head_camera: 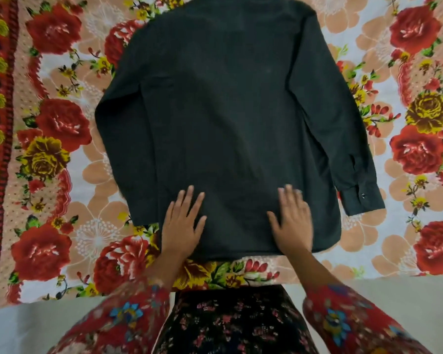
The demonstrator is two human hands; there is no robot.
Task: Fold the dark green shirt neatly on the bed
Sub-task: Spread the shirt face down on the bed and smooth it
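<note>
The dark green shirt (225, 118) lies spread flat, back side up, on the bed, its collar end at the top edge of the view and its hem nearest me. One long sleeve (343, 139) runs down the right side and ends in a buttoned cuff (361, 199). The other sleeve lies along the left side of the body. My left hand (183, 223) rests flat on the hem, fingers spread. My right hand (290, 221) lies flat on the hem too, slightly blurred. Neither hand grips any cloth.
A bedsheet (62, 118) printed with red and yellow roses covers the bed. Its near edge (368, 274) runs just below the shirt hem, with pale floor (420, 302) beyond. My floral sleeves and dark patterned skirt (230, 325) fill the bottom of the view.
</note>
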